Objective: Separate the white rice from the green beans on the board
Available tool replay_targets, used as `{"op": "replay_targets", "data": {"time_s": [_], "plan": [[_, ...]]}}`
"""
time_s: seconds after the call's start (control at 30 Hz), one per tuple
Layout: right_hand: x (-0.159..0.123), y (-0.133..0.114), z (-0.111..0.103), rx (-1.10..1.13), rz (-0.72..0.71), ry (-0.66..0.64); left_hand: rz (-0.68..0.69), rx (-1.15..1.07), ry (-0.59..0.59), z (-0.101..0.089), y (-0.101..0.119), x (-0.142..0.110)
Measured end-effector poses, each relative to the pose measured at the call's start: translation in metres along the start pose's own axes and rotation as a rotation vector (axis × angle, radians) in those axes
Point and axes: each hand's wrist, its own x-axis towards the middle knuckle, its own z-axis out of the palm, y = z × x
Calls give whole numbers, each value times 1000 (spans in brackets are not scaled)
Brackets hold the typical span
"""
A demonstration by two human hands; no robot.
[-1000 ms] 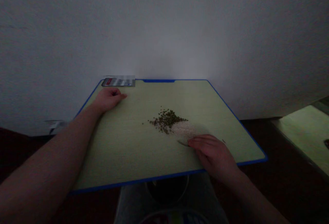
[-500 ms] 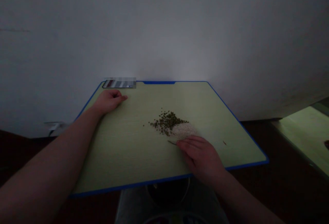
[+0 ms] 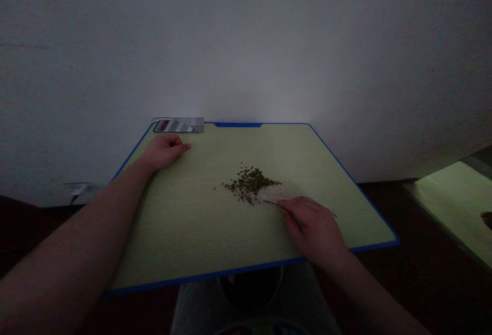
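Note:
My right hand pinches a thin, dark, slender stick, whose tip points left over the near edge of a pile of pale, rice-like grains. What kind of stick it is, I cannot make out. Small dark green beans lie heaped against the grains' left side, with a few scattered around. My left hand rests in a loose fist on the light board, thumb pointing right, with nothing visible in it.
A phone, partly blurred out, lies at the board's far left corner. The board has a blue rim and stands against a pale wall. A small thin sliver lies right of my right hand. Below the near edge is a dark round container.
My right hand has shifted right and slightly away from me. The stick has moved with it, from the bare board onto the grains' near edge. My left hand has stayed still.

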Motion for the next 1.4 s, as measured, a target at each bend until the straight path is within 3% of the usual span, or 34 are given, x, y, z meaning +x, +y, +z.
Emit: {"op": "replay_targets", "data": {"time_s": [0.27,0.8,0.93,1.13,1.27,1.4], "plan": [[8,-6,5,3,-109,15,18,23,-4,-1,1,-1],[10,-3,3,-12,-83,5,2,19,-8,-1,1,0],[8,-2,4,-12,-147,-5,3,22,3,-1,1,0],[1,-13,1,20,-152,13,-4,27,2,-1,2,-1],[-4,-19,5,33,-155,-14,11,15,1,0,-2,2],[-4,-10,11,-13,-145,11,0,11,2,0,-1,0]]}}
